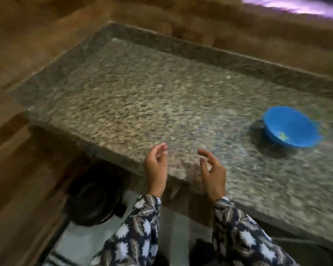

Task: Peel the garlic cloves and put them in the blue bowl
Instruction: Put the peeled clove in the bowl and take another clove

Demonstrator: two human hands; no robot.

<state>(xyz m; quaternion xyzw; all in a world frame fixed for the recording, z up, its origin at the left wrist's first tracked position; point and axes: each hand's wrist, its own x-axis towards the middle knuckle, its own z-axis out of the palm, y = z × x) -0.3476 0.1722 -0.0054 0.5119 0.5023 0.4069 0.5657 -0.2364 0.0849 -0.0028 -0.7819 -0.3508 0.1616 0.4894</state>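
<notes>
The blue bowl [290, 127] stands on the granite counter [142, 104] at the right, with a small yellow-green speck on its inner wall. My left hand [155, 167] hovers over the counter's front edge, far left of the bowl. Its fingers are curled and the fingertips sit close to the thumb; blur hides whether anything is pinched there. My right hand [212, 171] floats beside it, closer to the bowl, with loosely curled fingers that hold nothing I can see. No garlic clove shows clearly anywhere.
The whole view is motion-blurred. A raised granite ledge [219, 60] borders the counter's back, with brown wall tiles behind. Below the counter's front left corner sits a round black object [93, 200] on a pale floor.
</notes>
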